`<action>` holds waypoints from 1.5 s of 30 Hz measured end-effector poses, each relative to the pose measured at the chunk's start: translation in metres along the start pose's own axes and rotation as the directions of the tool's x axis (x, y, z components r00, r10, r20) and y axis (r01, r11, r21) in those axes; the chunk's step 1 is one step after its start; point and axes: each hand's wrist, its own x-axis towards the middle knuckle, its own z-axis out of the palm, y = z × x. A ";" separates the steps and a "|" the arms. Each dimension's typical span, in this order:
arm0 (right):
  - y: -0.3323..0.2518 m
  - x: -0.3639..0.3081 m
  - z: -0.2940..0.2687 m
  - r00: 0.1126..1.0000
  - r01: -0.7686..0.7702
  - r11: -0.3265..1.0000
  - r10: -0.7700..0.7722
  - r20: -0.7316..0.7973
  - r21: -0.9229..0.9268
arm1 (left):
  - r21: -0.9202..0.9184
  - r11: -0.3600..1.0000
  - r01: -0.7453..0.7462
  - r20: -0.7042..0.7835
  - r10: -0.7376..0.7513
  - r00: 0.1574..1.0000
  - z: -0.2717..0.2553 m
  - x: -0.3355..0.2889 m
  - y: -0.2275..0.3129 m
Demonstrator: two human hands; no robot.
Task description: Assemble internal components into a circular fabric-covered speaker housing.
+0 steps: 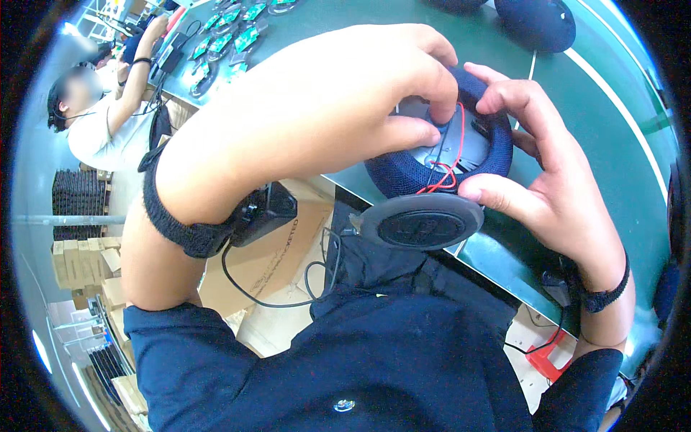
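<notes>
My right hand (543, 162) holds the ring's (394, 175) right side; my left hand (381, 93), nearer the wires (436, 189), pokes inside, finger and thumb close, I can't tell on what; the disc (421, 223) is on my side

Dark printed capitals (283, 252) on the cardboard box (252, 272), slanting upward. Small shiny emblem (345, 406) on dark shirt (410, 360), unreadable. Black disc (421, 226): centre marking unclear.

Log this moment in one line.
left hand: at opening of navy fabric housing | right hand: holding its side | red wire: runs toward black disc
</notes>
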 end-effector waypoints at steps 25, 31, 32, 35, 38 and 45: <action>-0.029 0.006 0.006 0.835 0.532 0.704 -0.528 0.154 -0.470 | -0.964 0.221 0.148 0.033 -0.454 0.890 0.076 0.028 -0.045; -0.014 0.013 -0.011 0.865 0.416 0.775 -0.498 -0.055 -0.475 | -0.951 0.254 0.176 0.056 -0.419 0.906 0.076 0.029 -0.046; -0.013 0.012 -0.014 0.885 0.359 0.795 -0.456 -0.091 -0.488 | -0.961 0.205 0.185 0.081 -0.432 0.898 0.075 0.028 -0.045; -0.017 0.009 -0.018 0.948 0.177 0.787 -0.297 -0.113 -0.591 | -0.956 0.241 0.167 0.034 -0.476 0.879 0.074 0.027 -0.043; -0.024 0.009 -0.007 0.961 0.103 0.745 -0.246 -0.128 -0.659 | -0.946 0.276 0.169 0.011 -0.493 0.870 0.075 0.025 -0.038; -0.043 0.018 0.010 0.966 0.052 0.697 -0.218 -0.142 -0.715 | -0.968 0.249 0.032 -0.156 -0.698 0.699 0.079 0.000 -0.028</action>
